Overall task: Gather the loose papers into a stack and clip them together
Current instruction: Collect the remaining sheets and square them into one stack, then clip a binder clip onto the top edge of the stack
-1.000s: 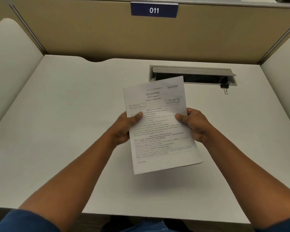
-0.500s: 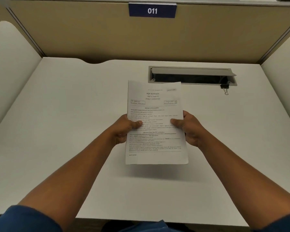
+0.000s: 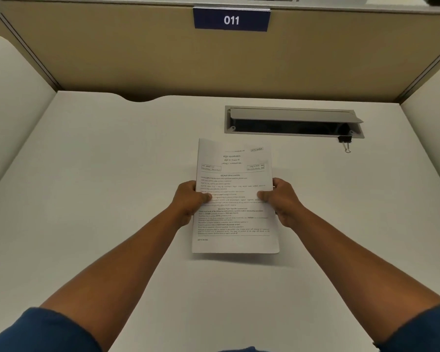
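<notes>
— What is held, and how?

— A stack of papers is gripped at both long edges. The left edge is pinched by the left hand, its thumb laid on the printed face and the other fingers curled behind the sheets. The right edge is pinched the same way by the right hand, thumb on top, fingers hidden behind. Both hands are clamped on the stack at about mid-height.

— Where is the stack placed?

— It is held between the two thumbs, above the white desk, with its top edge beyond the fingertips and its bottom edge nearer the body than the wrists. A shadow is cast on the desk just below the bottom edge. Whether that edge is touching the desk cannot be told. The edges appear squared up; the number of sheets cannot be counted.

— Is a clip seen?

— A black binder clip is seen well beyond the right fingers and off to their right, lying on the desk against the near right corner of a grey cable tray with its lid raised. It is touched by neither hand.

— What else is shown?

— A tan partition is set beyond the desk, with a blue plate marked 011 fixed at its top. Blue sleeves are seen at the lower corners of the view.
</notes>
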